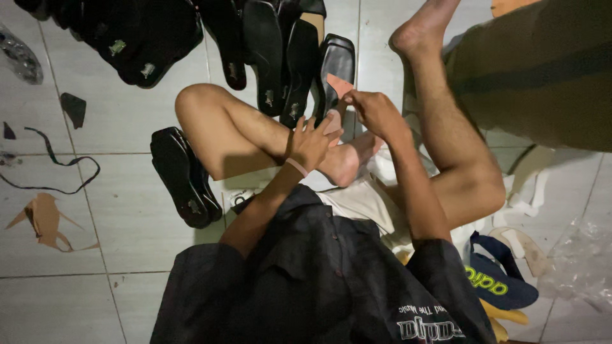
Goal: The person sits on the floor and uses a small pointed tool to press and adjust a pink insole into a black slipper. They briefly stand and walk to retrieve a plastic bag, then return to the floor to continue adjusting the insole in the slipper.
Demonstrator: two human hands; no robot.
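Observation:
I sit on a tiled floor with my legs bent in front of me. A black flat shoe (338, 60) stands tilted against my foot. My left hand (311, 141), with a pink band on its wrist, presses its fingers on the shoe's lower end. My right hand (377, 112) pinches a tan insole piece (340, 85) that lies on the shoe. Both hands meet at the shoe, just above my left foot (344, 164).
Several black shoes (268, 51) lie piled at the top, and one pair (183, 175) sits beside my left leg. Tan scraps (44, 220) and a black strip (57, 162) lie at left. Olive cloth (542, 70) fills the upper right; a dark blue sandal (500, 286) lies at lower right.

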